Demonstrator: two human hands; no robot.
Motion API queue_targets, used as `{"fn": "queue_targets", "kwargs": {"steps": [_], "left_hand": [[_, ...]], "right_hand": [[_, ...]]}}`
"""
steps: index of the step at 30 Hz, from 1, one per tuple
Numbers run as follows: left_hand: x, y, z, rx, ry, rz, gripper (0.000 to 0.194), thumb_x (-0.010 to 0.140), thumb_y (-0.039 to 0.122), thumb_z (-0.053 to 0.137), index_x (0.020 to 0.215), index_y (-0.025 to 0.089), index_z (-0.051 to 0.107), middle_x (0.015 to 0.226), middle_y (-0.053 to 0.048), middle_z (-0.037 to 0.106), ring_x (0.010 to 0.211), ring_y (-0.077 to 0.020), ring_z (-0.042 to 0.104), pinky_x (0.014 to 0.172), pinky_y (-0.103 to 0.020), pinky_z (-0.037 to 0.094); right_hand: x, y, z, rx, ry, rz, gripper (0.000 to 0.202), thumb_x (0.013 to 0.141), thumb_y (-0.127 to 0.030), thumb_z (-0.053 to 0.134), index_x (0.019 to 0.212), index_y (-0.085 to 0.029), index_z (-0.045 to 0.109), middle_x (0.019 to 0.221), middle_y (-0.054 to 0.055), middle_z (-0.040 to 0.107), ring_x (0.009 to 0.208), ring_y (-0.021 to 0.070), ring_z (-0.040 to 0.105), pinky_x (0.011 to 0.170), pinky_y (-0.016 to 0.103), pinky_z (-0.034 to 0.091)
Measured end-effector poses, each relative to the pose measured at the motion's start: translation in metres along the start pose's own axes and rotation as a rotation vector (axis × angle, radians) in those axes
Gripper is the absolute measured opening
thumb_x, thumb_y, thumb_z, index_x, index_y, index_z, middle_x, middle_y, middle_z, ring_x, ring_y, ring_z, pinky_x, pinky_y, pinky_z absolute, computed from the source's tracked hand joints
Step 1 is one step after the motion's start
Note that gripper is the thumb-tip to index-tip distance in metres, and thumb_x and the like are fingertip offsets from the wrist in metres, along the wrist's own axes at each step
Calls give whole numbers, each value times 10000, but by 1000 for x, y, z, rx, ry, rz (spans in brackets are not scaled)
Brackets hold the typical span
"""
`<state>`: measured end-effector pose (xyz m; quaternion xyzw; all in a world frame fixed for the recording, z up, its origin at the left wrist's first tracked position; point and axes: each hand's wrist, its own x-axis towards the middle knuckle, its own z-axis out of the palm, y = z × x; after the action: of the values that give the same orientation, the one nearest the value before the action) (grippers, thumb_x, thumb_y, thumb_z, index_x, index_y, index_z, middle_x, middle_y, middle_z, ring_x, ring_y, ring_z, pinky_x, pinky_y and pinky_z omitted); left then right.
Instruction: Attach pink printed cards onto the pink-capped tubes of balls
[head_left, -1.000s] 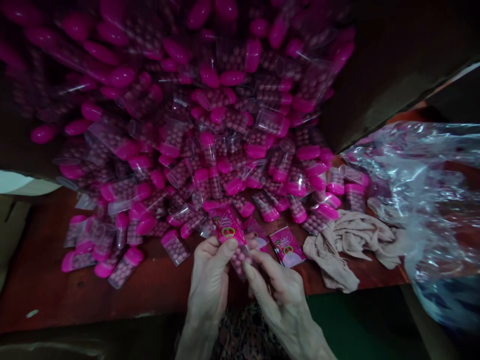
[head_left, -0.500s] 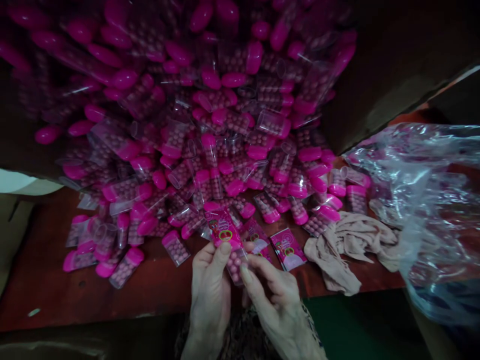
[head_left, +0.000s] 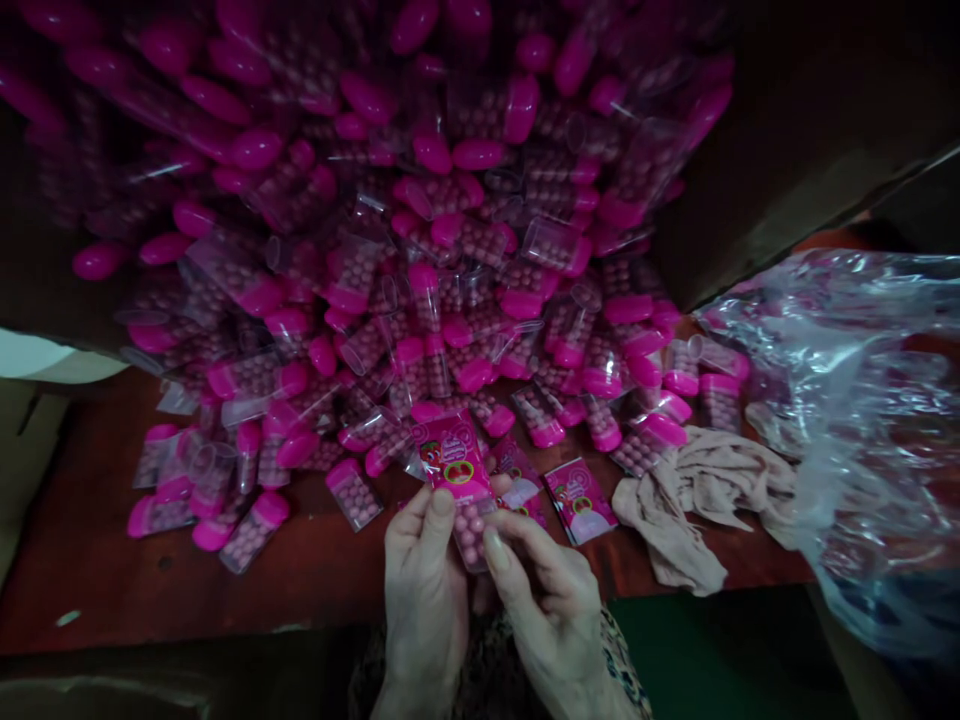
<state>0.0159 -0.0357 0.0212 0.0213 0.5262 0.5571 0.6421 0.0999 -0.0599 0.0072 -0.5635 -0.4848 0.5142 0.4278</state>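
Between my two hands is a small clear candy box of pink balls, with a pink printed label sleeve around its upper part. My left hand grips it from the left, thumb lying on the label's lower edge. On the other side my right hand pinches the bare lower end between thumb and fingers. Just beyond my right fingers, flat printed labels lie on the table. A loose candy box with a pink cap rests to the left of my hands.
A large heap of pink-capped candy boxes spills from a dark open container onto the red-brown table. To the right lie a crumpled beige cloth and clear plastic film.
The label and box have turned slightly more upright and face me more squarely. Both hands keep their hold, and the whole view has shifted a little.
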Motion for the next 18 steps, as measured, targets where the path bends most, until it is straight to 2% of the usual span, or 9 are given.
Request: {"fn": "queue_targets", "kwargs": {"steps": [3, 5, 9, 12, 16, 18], "left_hand": [[-1, -2, -2, 0, 9, -37, 229, 686, 373, 692, 694, 148, 653, 526, 1, 613, 383, -62, 462, 357, -161, 335], [-2, -4, -3, 0, 17, -68, 208, 665, 339, 715, 654, 148, 636, 503, 21, 583, 388, -50, 443, 358, -147, 315], [1, 0, -6, 52, -64, -61, 198, 641, 314, 735, 697, 140, 659, 593, -14, 634, 513, -96, 539, 501, -204, 443], [5, 7, -7, 113, -155, -35, 228, 688, 355, 690, 682, 128, 660, 612, -44, 647, 508, -117, 536, 512, -244, 455], [7, 7, -6, 111, -74, 7, 244, 668, 367, 706, 629, 133, 648, 568, -33, 635, 528, -124, 543, 527, -239, 448], [4, 2, -5, 98, -57, -1, 249, 645, 365, 724, 598, 137, 636, 550, -22, 625, 513, -116, 534, 521, -233, 442]], "right_hand": [[2, -2, 1, 18, 20, 9, 165, 865, -278, 492, 886, -163, 607, 533, -15, 583, 415, 108, 566, 414, 188, 469], [4, -4, -1, -1, 54, 6, 165, 857, -281, 507, 897, -161, 613, 541, -9, 593, 423, 110, 570, 421, 190, 479], [11, -7, -5, 29, 7, 48, 171, 844, -298, 534, 882, -161, 629, 572, 1, 624, 425, 106, 575, 422, 190, 487], [15, -5, -7, 157, -53, 114, 146, 819, -298, 572, 822, -169, 640, 550, -10, 630, 409, 104, 579, 413, 188, 487], [18, -2, -10, 275, 1, 112, 57, 726, -227, 668, 717, -178, 640, 597, -13, 674, 399, 102, 594, 414, 189, 501], [19, -3, -12, 248, 52, 74, 67, 733, -219, 661, 687, -176, 639, 536, -21, 660, 389, 107, 594, 414, 193, 502]]}}
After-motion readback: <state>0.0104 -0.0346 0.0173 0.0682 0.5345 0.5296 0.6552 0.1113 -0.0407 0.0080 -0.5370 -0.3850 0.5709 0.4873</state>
